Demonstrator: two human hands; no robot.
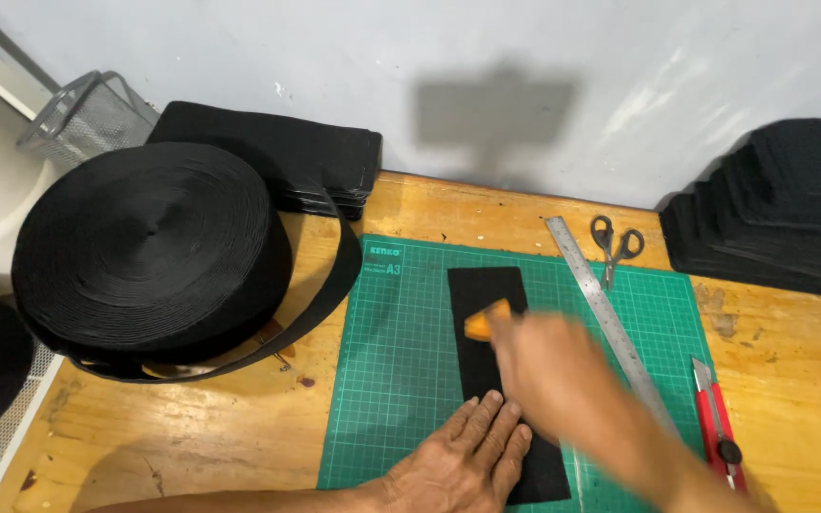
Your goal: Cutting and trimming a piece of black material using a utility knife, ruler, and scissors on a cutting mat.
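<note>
A black fabric strip (pixel 486 293) lies lengthwise on the green cutting mat (pixel 401 361). My left hand (pixel 467 456) presses flat on the strip's near part, fingers spread. My right hand (pixel 548 375) is blurred with motion over the strip's middle and holds a small orange piece (pixel 485 321), its tip on the fabric. What the orange piece is cannot be told from the blur.
A steel ruler (pixel 610 318) lies diagonally on the mat's right side, scissors (pixel 614 243) beyond it, a red utility knife (pixel 717 423) at the right. A big roll of black webbing (pixel 144 252) sits left, black fabric stacks at the back (pixel 277 152) and right (pixel 781 204). A wire basket (pixel 83 114) stands far left.
</note>
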